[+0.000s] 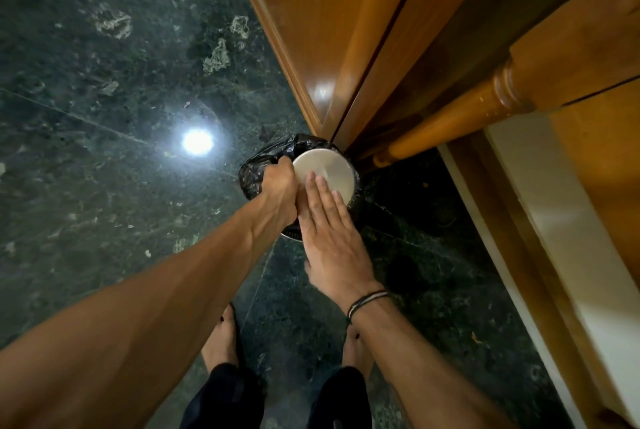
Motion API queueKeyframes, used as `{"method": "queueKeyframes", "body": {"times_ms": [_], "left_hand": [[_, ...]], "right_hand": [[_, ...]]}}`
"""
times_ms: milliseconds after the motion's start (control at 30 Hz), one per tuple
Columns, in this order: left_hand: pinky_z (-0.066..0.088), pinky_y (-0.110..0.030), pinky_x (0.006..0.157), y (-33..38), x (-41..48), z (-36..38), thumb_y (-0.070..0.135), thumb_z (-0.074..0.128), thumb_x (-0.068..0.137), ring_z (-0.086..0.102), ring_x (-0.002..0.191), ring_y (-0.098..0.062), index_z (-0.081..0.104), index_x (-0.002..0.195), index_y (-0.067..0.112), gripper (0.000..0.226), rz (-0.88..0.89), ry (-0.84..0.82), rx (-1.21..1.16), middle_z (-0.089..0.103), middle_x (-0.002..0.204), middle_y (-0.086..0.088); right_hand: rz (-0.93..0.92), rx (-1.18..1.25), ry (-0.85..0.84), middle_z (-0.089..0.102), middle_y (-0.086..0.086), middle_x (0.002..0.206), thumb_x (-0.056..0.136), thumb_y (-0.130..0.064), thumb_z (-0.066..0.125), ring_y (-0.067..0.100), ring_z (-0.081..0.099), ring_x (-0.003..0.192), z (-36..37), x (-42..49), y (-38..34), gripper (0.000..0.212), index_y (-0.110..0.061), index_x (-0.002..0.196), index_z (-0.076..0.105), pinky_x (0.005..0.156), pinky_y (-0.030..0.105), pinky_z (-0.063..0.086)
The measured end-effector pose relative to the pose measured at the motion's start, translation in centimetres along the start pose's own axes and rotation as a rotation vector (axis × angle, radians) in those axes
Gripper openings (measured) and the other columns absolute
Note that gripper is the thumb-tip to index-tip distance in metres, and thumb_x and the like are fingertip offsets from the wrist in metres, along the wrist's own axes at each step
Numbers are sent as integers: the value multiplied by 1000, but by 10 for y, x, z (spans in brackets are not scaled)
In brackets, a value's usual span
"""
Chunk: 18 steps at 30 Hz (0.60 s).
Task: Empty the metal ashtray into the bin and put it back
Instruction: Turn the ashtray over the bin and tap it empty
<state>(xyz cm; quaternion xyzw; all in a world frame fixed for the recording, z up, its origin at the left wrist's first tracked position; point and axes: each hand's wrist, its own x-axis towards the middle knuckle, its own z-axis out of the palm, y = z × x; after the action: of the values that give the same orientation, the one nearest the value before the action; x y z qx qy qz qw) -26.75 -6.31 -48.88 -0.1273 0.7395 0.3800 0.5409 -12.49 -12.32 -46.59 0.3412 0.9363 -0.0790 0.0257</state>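
The round metal ashtray [329,170] is turned upside down over the bin [252,179], its pale underside facing up. My left hand [278,186] grips the ashtray's left edge. Flat and with fingers together, my right hand [329,231] lies over the near part of the ashtray's base, fingertips on it. The bin is lined with a black plastic bag and stands on the floor against the wooden furniture; most of its opening is hidden under the ashtray and my hands.
Dark green marble floor [104,117] spreads to the left, with a bright lamp reflection [197,141]. A wooden cabinet [329,30] and a turned wooden leg [450,117] rise close behind and right of the bin. My bare feet [221,342] stand just below.
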Motion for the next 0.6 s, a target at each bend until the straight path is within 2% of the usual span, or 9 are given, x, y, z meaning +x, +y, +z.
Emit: {"method": "queueKeyframes", "body": {"times_ms": [67,133,233,333,367,467,567,600], "left_hand": [[62,-47,99,-1,0,-3,28,39,106,74,99,-32,70,111,2,41,-15,-21,-10,74,102,-14],[61,-49,101,0,3,-3,29,39,104,75,104,-35,69,121,0,45,-40,-43,-24,76,110,-15],[61,-50,101,-6,9,-8,31,37,103,74,103,-33,67,122,1,46,-36,-23,-4,75,108,-16],[61,-53,103,-16,19,-10,35,43,102,77,106,-37,69,130,3,51,-66,-39,-15,78,115,-17],[61,-53,102,-17,17,-11,35,44,102,77,105,-37,69,130,2,51,-67,-39,-30,79,114,-17],[60,-53,103,-15,1,-10,28,38,109,71,105,-34,63,124,2,40,-26,-15,2,72,106,-16],[59,-51,103,-12,-4,-6,29,38,109,69,100,-34,64,124,1,41,-33,-13,-6,70,101,-15],[59,-50,102,-12,-1,-7,30,38,110,69,95,-32,64,122,1,41,-25,-7,-20,69,98,-13]], "right_hand": [[31,33,27,-9,21,180,93,-23,71,34,-7,169,1,-1,0,107,1,171,0,138,48,5],[72,38,104,-8,19,180,99,-23,60,34,-6,169,0,0,3,97,0,171,-1,138,49,7],[10,-8,-34,-12,22,180,95,-24,72,35,-9,169,3,0,7,110,0,170,-4,138,49,4],[39,-1,70,-6,21,180,100,-26,63,34,-5,169,2,2,11,99,1,171,0,138,49,2],[29,-7,64,-7,20,180,99,-26,63,33,-6,169,1,4,11,99,1,171,0,138,48,1],[-2,-1,-61,-11,22,180,87,-37,81,35,-9,168,3,10,16,123,0,171,0,137,48,-2],[53,57,11,-16,19,178,89,-44,70,35,-11,169,2,16,21,120,-1,170,-7,138,50,0],[40,55,-23,-17,19,179,88,-48,74,35,-12,168,1,19,21,125,-1,170,-9,138,51,1]]}}
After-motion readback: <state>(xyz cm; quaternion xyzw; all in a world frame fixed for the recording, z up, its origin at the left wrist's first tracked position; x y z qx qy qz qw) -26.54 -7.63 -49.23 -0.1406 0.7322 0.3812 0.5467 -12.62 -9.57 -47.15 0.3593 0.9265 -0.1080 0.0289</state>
